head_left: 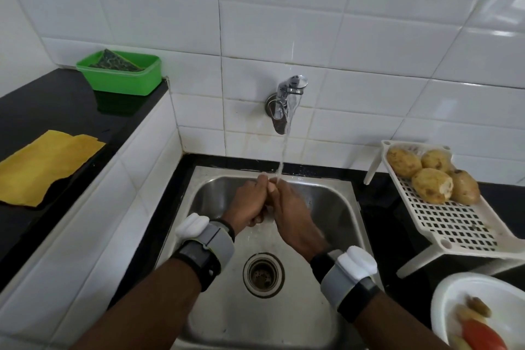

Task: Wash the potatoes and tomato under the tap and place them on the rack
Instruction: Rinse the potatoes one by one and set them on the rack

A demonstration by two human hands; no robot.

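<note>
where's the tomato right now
The tomato sits in the white bowl at the bottom right corner of the head view, on the counter just below the rack.

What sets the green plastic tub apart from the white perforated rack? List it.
The green plastic tub has solid walls and holds a dark scouring pad; the white perforated rack is a slotted tray on legs carrying four potatoes. The tub sits left of the steel sink, the rack right. Both are plastic, on black counter.

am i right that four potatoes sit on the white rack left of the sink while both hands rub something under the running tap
Not quite. The head view shows the white rack with its four potatoes right of the sink, not left. Left hand and right hand do rub something under the running tap.
</note>
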